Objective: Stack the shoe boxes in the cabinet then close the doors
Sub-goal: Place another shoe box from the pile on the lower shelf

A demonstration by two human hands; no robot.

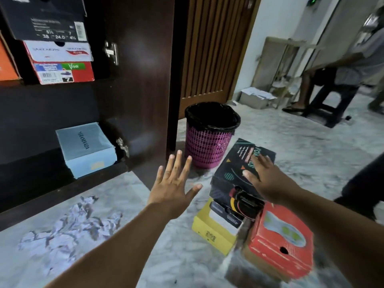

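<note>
- Room: tiled hallway with a marbled pale floor (pixel 291 146); a slatted wooden door (pixel 209 46) behind; other people at the far right, one seated on a dark stool (pixel 324 104).
- Cabinet (pixel 37 113): dark wood, open, at the left; its door (pixel 141 65) swung out towards the viewer. Upper shelf holds a stack of three boxes; lower shelf holds one pale blue box (pixel 87 148), with free shelf space to its left.
- Waste bin (pixel 209 136): pink mesh with a black liner, on the floor just right of the cabinet door.
- Remaining boxes: a heap on the floor, right of the cabinet. Black printed box (pixel 234 173) on top, long axis running away from the viewer and leaning right; yellow box (pixel 214 231) beneath; red box (pixel 282 244) beside, nearest the viewer.
- Right hand (pixel 261 177): flat on the black box's lid, fingers straight; the nearer hand.
- Left hand (pixel 174 183): spread in the air, holding nothing, just left of the heap, between it and the cabinet.
- Judgement: the black box looks next; it must travel leftwards, clearing the door's edge.
- Crumpled paper (pixel 68 231): on the floor before the cabinet.
</note>
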